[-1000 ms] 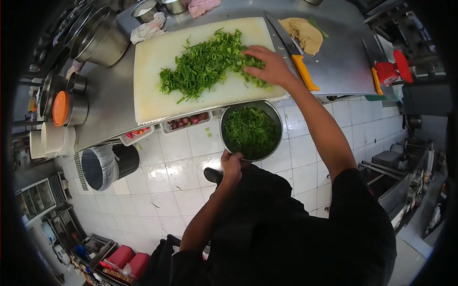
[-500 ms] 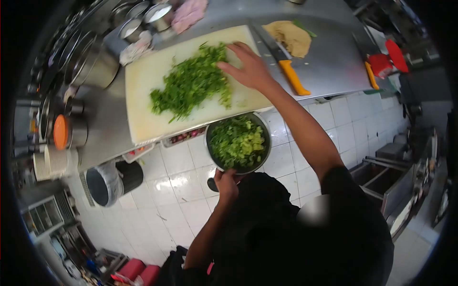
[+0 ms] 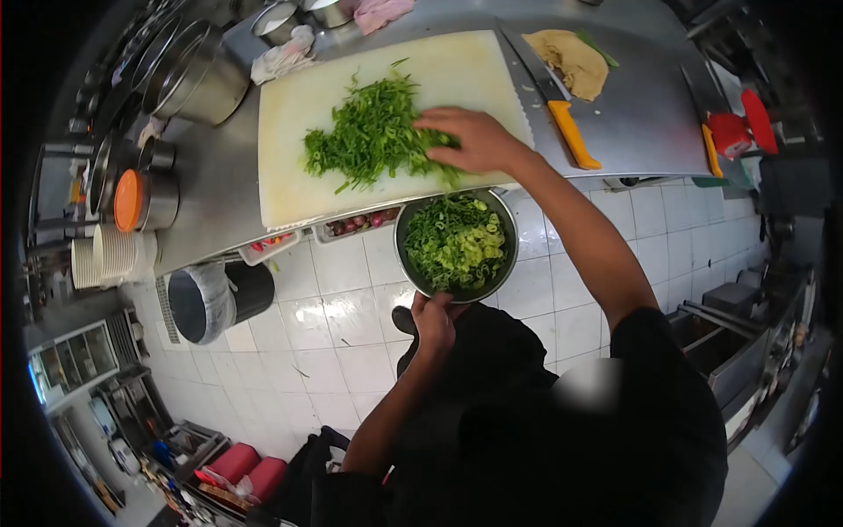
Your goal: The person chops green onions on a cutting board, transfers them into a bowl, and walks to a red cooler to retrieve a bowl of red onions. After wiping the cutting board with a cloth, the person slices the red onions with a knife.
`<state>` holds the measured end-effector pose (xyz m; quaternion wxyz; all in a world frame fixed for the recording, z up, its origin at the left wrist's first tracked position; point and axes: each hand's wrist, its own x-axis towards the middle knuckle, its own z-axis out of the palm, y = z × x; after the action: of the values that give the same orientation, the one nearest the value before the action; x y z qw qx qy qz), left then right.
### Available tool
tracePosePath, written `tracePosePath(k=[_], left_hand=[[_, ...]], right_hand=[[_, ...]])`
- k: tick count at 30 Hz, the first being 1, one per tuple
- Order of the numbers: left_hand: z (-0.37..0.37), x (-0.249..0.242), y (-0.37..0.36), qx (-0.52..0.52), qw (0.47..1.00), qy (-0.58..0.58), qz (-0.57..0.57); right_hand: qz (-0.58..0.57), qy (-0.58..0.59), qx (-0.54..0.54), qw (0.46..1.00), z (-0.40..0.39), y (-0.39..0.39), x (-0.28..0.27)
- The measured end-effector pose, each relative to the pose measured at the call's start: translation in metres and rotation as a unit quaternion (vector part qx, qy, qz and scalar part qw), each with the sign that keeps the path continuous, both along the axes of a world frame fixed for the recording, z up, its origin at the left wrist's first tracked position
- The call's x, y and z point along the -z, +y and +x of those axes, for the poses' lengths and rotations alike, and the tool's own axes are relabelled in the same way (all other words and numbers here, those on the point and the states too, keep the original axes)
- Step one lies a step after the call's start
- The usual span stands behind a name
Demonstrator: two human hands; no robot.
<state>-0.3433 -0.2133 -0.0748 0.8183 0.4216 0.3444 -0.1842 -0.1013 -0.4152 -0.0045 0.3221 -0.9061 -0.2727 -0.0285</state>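
Observation:
My left hand (image 3: pixel 434 325) grips the near rim of a round metal bowl (image 3: pixel 400 255), just below the front edge of the counter. Chopped green onions (image 3: pixel 457 244) fill much of the bowl, pale rings among darker green. On the white cutting board (image 3: pixel 285 198) lies a loose pile of the same chopped green onions (image 3: pixel 364 132). My right hand (image 3: pixel 474 140) is at the pile's right side, fingers and thumb apart, with greens under and between them. Some bits hang over the board's front edge, above the bowl. The right fingertips are partly hidden in the greens.
Right of the board lie a yellow-handled knife (image 3: pixel 571 132) and a tan cloth-like piece (image 3: pixel 575 66). Pots (image 3: pixel 202 79) and an orange-lidded container (image 3: pixel 132 200) stand at left. Under the counter are a tray of small red-purple onions (image 3: pixel 360 223) and a lined bin (image 3: pixel 204 303).
My right hand has moved down onto the pile's right side, drawing some greens toward the board's front edge. My left hand still holds the bowl. The view has shifted slightly.

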Motion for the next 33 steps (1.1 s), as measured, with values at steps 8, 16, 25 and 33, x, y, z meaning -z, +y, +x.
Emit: tracePosePath(k=[8,16,25,33], left_hand=[[0.000,-0.003,0.008,0.008,1.000,0.007,0.008],[-0.013,0.000,0.032,-0.027,0.999,0.002,0.037],[-0.008,-0.008,0.053,-0.070,0.996,0.015,0.046],[0.003,-0.008,0.058,-0.103,0.994,-0.002,0.021]], right_hand=[[0.098,0.033,-0.001,0.995,-0.106,0.017,-0.027],[0.077,-0.083,0.164,0.980,0.102,0.050,0.019],[-0.011,0.001,-0.053,0.999,0.083,0.075,0.019],[0.023,0.030,-0.083,0.996,-0.084,0.082,-0.019]])
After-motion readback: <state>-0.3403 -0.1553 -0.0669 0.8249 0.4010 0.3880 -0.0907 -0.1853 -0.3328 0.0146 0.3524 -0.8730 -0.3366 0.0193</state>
